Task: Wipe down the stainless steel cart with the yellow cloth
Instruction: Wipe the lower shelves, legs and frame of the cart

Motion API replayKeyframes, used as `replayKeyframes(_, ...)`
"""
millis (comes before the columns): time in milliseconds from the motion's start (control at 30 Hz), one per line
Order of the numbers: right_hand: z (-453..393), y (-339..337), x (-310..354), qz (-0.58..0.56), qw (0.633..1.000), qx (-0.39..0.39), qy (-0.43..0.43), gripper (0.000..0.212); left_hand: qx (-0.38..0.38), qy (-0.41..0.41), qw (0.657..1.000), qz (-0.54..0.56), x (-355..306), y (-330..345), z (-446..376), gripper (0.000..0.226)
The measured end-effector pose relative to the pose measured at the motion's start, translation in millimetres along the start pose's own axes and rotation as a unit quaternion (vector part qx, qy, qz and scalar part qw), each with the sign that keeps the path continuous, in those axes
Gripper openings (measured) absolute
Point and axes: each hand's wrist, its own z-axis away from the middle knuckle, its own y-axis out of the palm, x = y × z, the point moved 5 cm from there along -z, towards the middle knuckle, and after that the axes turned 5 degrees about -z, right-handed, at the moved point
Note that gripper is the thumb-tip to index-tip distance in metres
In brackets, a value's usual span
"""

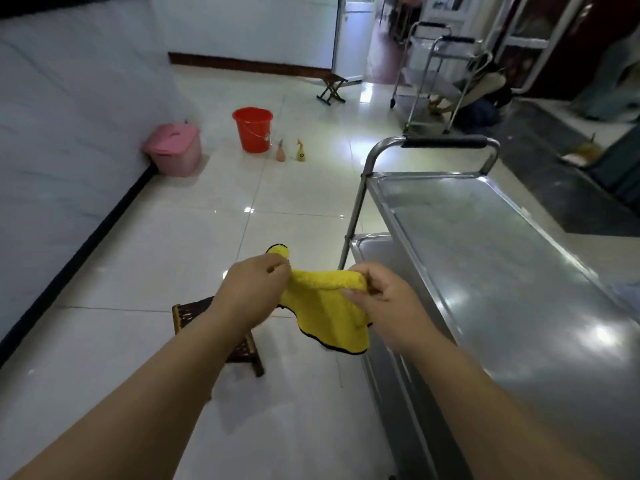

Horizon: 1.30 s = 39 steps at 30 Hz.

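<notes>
A yellow cloth (pixel 329 306) with a dark edge hangs in the air between my hands, left of the cart. My left hand (pixel 251 292) grips its left end, and a corner of the cloth sticks up above that fist. My right hand (pixel 384 296) pinches the cloth's right end. The stainless steel cart (pixel 502 271) stands to the right, its shiny top shelf bare, a lower shelf showing under it, and a black-gripped handle (pixel 446 142) at its far end. Neither hand touches the cart.
A small dark wooden stool (pixel 239 348) sits on the tiled floor below my left arm. Farther off are a red bucket (pixel 252 129), a pink lidded bin (pixel 173 150) and two spray bottles (pixel 291 152). A crouching person (pixel 485 95) works at another cart (pixel 433 77) at the back right.
</notes>
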Motion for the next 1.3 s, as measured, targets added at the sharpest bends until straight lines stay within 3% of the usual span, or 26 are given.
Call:
replayKeyframes(100,-21.3,18.2,4.8,0.007,1.0,-0.029,0.005,0.013,0.006,0.013,0.999,0.034,7.2,-17.7,-32.7,0.058)
replayKeyframes(233,-41.7,37.4,4.7,0.014,0.998,-0.056,0.021,0.015,0.02,0.044,0.999,0.017,11.3,-27.5,-66.2,0.014)
replayKeyframes(367,-56.3,45.7,1.5,0.04,0.995,-0.087,0.039,0.016,0.075,0.061,0.995,0.039,16.6,-20.7,-87.6,0.039)
replayKeyframes(600,-81.5,39.5,-7.3,0.081,0.987,-0.116,0.07,0.009,0.147,0.099,0.983,0.042,13.0,-2.7,-124.4,0.05)
replayKeyframes(833,-128.0,11.6,-39.4,0.111,0.982,-0.122,0.088,0.012,0.222,0.143,0.964,0.037,-6.4,22.0,-177.5,0.037)
replayKeyframes(1033,-179.9,-14.3,-59.6,0.007,0.988,-0.112,0.109,0.009,0.289,0.16,0.944,0.014,-32.5,42.1,-241.5,0.034)
replayKeyframes(1300,-233.1,-57.8,-76.2,-0.011,0.977,-0.197,0.079,0.014,0.336,0.161,0.924,0.083,-62.3,74.9,-312.7,0.024)
